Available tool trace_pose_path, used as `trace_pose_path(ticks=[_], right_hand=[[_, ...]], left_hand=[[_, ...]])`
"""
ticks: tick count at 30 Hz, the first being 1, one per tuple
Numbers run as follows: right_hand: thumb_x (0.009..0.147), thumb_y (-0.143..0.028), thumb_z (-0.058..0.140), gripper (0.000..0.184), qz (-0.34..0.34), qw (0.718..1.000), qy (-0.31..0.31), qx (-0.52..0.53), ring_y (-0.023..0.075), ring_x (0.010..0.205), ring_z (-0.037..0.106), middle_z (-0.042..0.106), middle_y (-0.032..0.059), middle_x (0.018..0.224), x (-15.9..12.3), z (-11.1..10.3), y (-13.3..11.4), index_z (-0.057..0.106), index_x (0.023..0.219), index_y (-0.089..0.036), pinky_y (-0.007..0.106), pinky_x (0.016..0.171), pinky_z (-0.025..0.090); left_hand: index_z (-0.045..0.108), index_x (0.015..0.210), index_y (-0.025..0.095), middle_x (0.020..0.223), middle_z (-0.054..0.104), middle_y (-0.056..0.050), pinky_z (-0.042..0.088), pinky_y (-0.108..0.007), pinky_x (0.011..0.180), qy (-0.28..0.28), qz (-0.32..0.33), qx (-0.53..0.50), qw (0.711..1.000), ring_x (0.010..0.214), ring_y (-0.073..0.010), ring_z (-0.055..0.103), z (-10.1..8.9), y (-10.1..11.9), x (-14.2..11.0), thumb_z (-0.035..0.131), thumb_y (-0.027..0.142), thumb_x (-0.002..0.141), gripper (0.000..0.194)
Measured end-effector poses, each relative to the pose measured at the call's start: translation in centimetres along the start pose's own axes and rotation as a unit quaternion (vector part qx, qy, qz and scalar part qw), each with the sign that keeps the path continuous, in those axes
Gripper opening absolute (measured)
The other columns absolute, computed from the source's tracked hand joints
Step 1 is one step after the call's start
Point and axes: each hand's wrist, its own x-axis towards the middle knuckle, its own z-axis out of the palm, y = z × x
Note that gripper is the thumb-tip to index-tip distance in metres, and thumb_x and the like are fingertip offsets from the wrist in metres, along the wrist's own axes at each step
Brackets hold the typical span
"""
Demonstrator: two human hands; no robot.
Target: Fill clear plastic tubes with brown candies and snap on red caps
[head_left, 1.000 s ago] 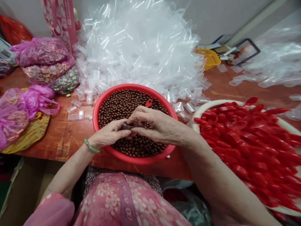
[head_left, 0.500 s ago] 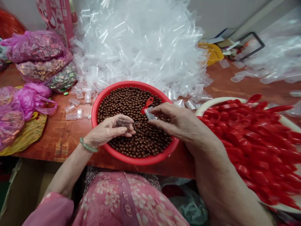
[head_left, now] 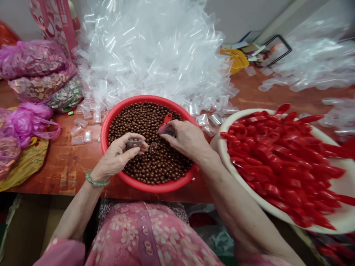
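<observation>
A red basin (head_left: 104,129) full of small round brown balls (head_left: 156,170) lies below both hands. My left hand (head_left: 118,155), over its left part, is closed on a small clear plastic container (head_left: 134,142), with brown showing through its wall. My right hand (head_left: 190,140) is low over the right part, its thumb and fingers pinching another clear plastic container (head_left: 169,131) at the surface of the balls. Just behind that container, a small red plastic piece (head_left: 168,118) with a hole rests on the balls. Between the hands is a thin loop-shaped thing (head_left: 152,147).
A tall heap of clear plastic containers (head_left: 155,55) rises behind the basin. To the right, a white basin (head_left: 226,147) holds red plastic pieces (head_left: 277,159). Pink bags of small pieces (head_left: 39,62) and a yellow basket (head_left: 235,61) are on the wooden table (head_left: 63,159).
My right hand has lowered its container to the balls, beside the red piece. My left hand has tilted its container more upright. The view has shifted to the right.
</observation>
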Motion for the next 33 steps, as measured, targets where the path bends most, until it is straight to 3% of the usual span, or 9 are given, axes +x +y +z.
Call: trace_pose_path(ticks=[5,8,11,15,20,23,26,30,33], right_hand=[[0.093,-0.033,0.071,0.015,-0.019,0.996,-0.066,0.056,0.0229,0.076,0.062,0.067,0.0025,0.082,-0.4,-1.9,0.6,0.069,0.089,-0.019,0.03,0.066,0.042],[0.099,-0.031,0.061,0.02,0.028,0.997,-0.043,0.062,0.0222,0.072,0.062,0.066,0.0022,0.078,0.6,-2.4,1.1,0.069,0.084,-0.019,0.03,0.064,0.039],[0.095,-0.032,0.065,0.017,0.1,0.994,0.009,0.033,0.0266,0.078,0.062,0.066,0.0061,0.082,2.3,-1.4,1.0,0.065,0.086,-0.017,0.032,0.068,0.04],[0.079,-0.025,0.078,0.031,0.153,0.978,0.064,0.123,0.0268,0.077,0.062,0.064,0.0044,0.079,4.1,1.2,0.2,0.055,0.097,-0.015,0.032,0.069,0.043],[0.071,-0.012,0.062,0.04,0.161,0.953,0.101,0.235,0.0237,0.068,0.06,0.059,-0.0024,0.067,4.6,2.8,-0.1,0.05,0.109,-0.014,0.03,0.065,0.042],[0.078,-0.023,0.057,0.022,0.099,0.947,0.109,0.287,0.0206,0.063,0.056,0.056,-0.0013,0.067,4.2,2.3,-0.2,0.057,0.099,-0.016,0.029,0.062,0.042],[0.089,-0.035,0.052,0.028,-0.005,0.914,0.117,0.387,0.0192,0.066,0.055,0.057,0.001,0.076,2.8,0.9,-1.5,0.062,0.107,-0.016,0.028,0.061,0.043],[0.096,-0.035,0.053,0.027,-0.108,0.907,0.06,0.402,0.0183,0.067,0.056,0.057,0.0028,0.083,0.2,-1.2,-4.0,0.065,0.113,-0.019,0.03,0.065,0.048],[0.097,-0.035,0.054,0.025,-0.147,0.905,0.018,0.399,0.0172,0.067,0.056,0.056,0.004,0.084,-1.2,-2.0,-5.0,0.069,0.109,-0.019,0.029,0.065,0.049]], left_hand=[[0.058,0.116,0.02,0.102,0.065,-0.003,0.051,-0.025,0.089,0.015,0.005,-0.003,1.0,0.096,-0.0118,0.063,-0.6,-0.6,-0.1,0.064,0.028,0.091,0.027],[0.059,0.116,0.02,0.101,0.063,-0.002,0.051,-0.025,0.088,0.024,-0.006,-0.025,0.999,0.093,-0.0111,0.062,-0.5,-1.0,0.0,0.064,0.032,0.091,0.028],[0.059,0.115,0.018,0.099,0.062,-0.003,0.051,-0.027,0.087,0.034,-0.011,-0.063,0.997,0.091,-0.0119,0.061,0.2,-1.1,0.2,0.06,0.041,0.092,0.032],[0.058,0.116,0.017,0.1,0.061,-0.004,0.051,-0.029,0.089,0.025,-0.008,-0.098,0.995,0.091,-0.0128,0.061,0.8,-1.2,0.4,0.065,0.038,0.089,0.035],[0.059,0.116,0.018,0.101,0.062,-0.004,0.051,-0.028,0.089,-0.015,-0.004,-0.145,0.989,0.092,-0.0123,0.062,0.5,-1.8,0.4,0.068,0.029,0.087,0.032],[0.06,0.114,0.017,0.099,0.063,-0.004,0.052,-0.027,0.087,-0.011,-0.013,-0.158,0.987,0.092,-0.0122,0.063,0.7,-1.8,0.4,0.071,0.027,0.084,0.033],[0.062,0.108,0.015,0.096,0.064,-0.003,0.052,-0.025,0.082,0.033,-0.026,-0.165,0.985,0.085,-0.0113,0.063,1.2,-1.8,0.5,0.075,0.029,0.079,0.034],[0.063,0.102,0.015,0.086,0.062,0.0,0.05,-0.022,0.074,0.13,-0.02,-0.131,0.983,0.073,-0.0077,0.06,1.6,-1.7,0.5,0.076,0.037,0.078,0.036],[0.063,0.103,0.015,0.083,0.061,0.001,0.049,-0.02,0.072,0.15,-0.013,-0.114,0.982,0.071,-0.0069,0.058,1.7,-1.8,0.3,0.075,0.042,0.079,0.038]])
